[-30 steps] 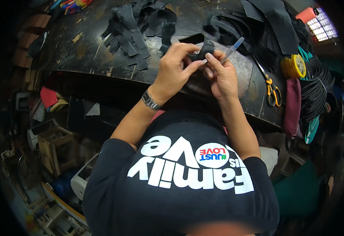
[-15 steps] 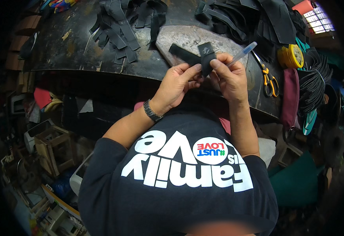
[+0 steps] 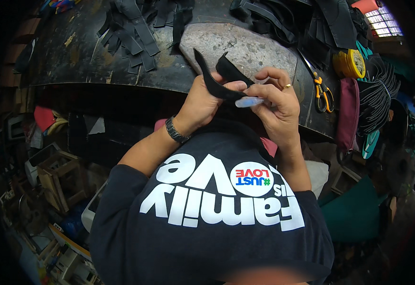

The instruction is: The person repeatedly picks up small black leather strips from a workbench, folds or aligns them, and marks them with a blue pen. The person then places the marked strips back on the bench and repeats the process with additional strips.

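A bent black strip (image 3: 210, 85) is pinched in my left hand (image 3: 199, 103), whose thumb presses on it. One end curves up on the left, and a second black flap (image 3: 233, 70) stands up beside it. I cannot tell whether both parts are one piece. My right hand (image 3: 279, 102) has its fingers curled round a pen (image 3: 249, 101), which points left with a translucent bluish end. The fingertips of that hand meet the lower right of the strip; whether they grip it as well is partly hidden. Beneath and beyond both hands lies a grey stone slab (image 3: 231, 38).
Black strips (image 3: 138, 38) are heaped on the dark table (image 3: 74, 61) at far left, with larger black pieces (image 3: 333, 23) at far right. Orange-handled scissors (image 3: 322, 92), a yellow round container (image 3: 349, 64) and a maroon pouch (image 3: 348, 114) lie to the right.
The pen has swung from pointing up and right to pointing left. The black strip has turned and now curves upward from my left hand. Both hands have rolled over slightly.
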Motion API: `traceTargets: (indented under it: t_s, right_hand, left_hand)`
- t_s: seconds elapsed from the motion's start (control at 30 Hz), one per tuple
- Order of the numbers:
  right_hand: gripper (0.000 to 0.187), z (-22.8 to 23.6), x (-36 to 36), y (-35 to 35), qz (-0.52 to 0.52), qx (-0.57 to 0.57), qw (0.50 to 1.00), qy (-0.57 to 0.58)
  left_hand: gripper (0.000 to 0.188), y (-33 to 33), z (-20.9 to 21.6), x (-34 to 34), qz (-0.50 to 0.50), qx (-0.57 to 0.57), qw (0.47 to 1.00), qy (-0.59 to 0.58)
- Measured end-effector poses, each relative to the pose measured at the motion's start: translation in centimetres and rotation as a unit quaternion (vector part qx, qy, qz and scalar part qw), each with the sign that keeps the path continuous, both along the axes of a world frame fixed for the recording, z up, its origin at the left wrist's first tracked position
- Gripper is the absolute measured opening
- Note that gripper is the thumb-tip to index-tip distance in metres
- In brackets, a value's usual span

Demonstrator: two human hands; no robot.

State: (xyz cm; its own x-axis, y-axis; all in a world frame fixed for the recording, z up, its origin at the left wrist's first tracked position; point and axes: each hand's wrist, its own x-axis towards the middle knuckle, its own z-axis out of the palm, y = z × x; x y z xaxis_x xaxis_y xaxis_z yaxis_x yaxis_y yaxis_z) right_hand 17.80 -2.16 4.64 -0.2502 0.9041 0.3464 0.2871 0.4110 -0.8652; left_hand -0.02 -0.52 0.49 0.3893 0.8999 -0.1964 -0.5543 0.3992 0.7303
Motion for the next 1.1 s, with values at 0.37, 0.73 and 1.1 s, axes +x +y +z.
traceTargets:
  t_s: [0.37,0.73,1.1]
  right_hand:
    - [0.015,-1.4,-0.2,-1.2,-0.078,-0.013,0.991,0.104]
    - [0.014,-1.3,-0.5,-1.5,-0.081,0.024,0.994,0.072]
    - [0.02,-2.0,-1.1,-1.3,-0.092,0.068,0.99,0.078]
  left_hand:
    - [0.023,-0.3,-1.6,0.1,0.007,0.101,0.995,-0.021]
    - [0.02,-0.3,-1.7,-0.1,0.0,0.155,0.988,-0.012]
    - [0.018,-0.3,-2.1,-0.4,-0.004,0.182,0.983,0.02]
